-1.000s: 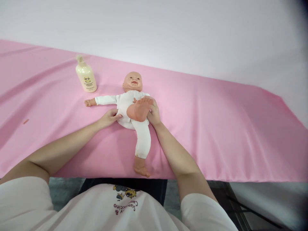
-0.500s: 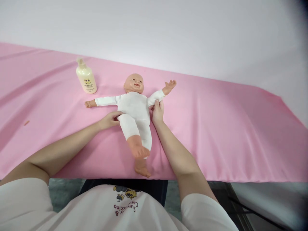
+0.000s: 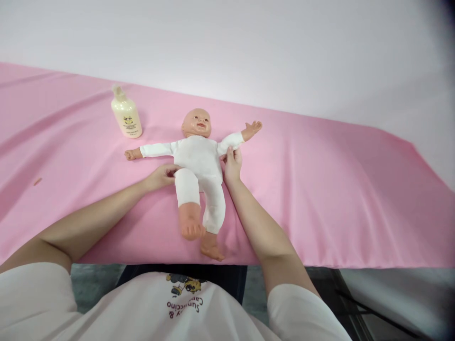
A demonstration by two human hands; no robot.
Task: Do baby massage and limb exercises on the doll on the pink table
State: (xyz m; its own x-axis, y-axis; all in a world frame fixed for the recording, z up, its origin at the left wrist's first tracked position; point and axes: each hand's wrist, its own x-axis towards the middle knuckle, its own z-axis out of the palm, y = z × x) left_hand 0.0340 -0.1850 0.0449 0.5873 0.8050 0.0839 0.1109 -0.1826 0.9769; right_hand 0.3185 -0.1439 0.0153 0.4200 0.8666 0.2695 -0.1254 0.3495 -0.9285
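Observation:
A baby doll (image 3: 197, 158) with a white cloth body lies face up on the pink cloth, its head away from me and both arms spread. My left hand (image 3: 166, 176) grips it at the hip on the left, the fingertips partly hidden against the body. On the other side, my right hand (image 3: 232, 164) holds the doll under its raised arm, thumb at the sleeve. The doll's bare feet point toward me, the left one in view raised above the cloth.
A cream pump bottle (image 3: 128, 118) stands on the pink cloth (image 3: 337, 189) beyond the doll's outstretched arm at the left. A small brownish mark or piece (image 3: 37, 181) is at the far left. Behind the cloth is a white surface (image 3: 249, 47).
The doll's leg on the left has swung left, away from the other leg, and the feet no longer overlap. Its open hand at the right has shifted slightly. My hands hold nearly the same places.

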